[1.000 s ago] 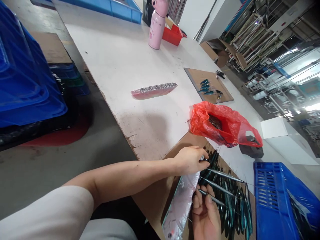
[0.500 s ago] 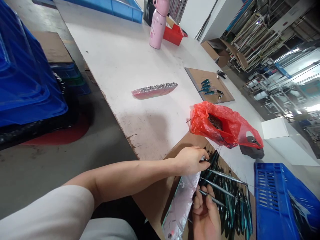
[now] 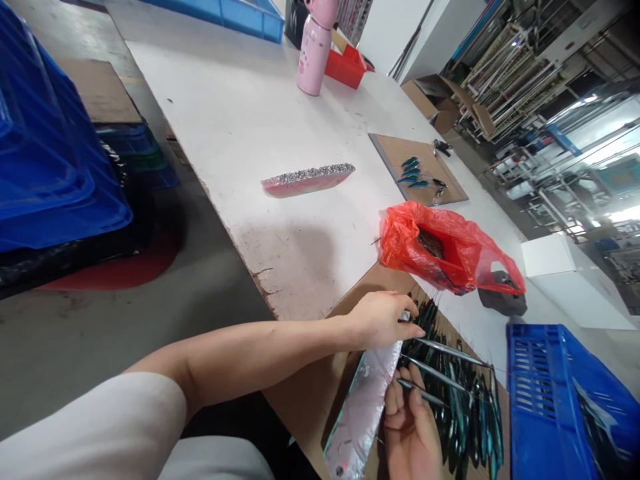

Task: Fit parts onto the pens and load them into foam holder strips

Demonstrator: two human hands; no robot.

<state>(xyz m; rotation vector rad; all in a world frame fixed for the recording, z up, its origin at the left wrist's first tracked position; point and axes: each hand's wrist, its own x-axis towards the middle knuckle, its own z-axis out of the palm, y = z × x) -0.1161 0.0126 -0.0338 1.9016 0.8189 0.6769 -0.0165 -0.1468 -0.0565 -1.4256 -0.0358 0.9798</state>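
Note:
A long foil-wrapped block (image 3: 357, 417) lies slanted at the front of the cardboard. My left hand (image 3: 383, 321) is closed around its upper end, where a bit of silver shows between the fingers. Below it, my right hand (image 3: 413, 427) has curled fingers, with a slim dark fishing lure (image 3: 425, 393) between fingertips and thumb, its near end close to the block's edge. Two grey lures, one of them an upper lure (image 3: 453, 351), stick out sideways from that edge. Many dark teal lures (image 3: 463, 413) lie in a row on the cardboard beneath and beyond.
A second glittery pink block (image 3: 309, 180) rests on the white table (image 3: 225, 120). Beyond the lures are a red plastic bag (image 3: 425, 247), a cardboard-topped board (image 3: 445, 170) with small lures, and a blue crate (image 3: 535, 400). A pink bottle (image 3: 314, 57) stands farther back.
The left fingers have shifted slightly, the index finger reaching a little farther right. My right hand stays almost in place with the lure. The view has moved marginally.

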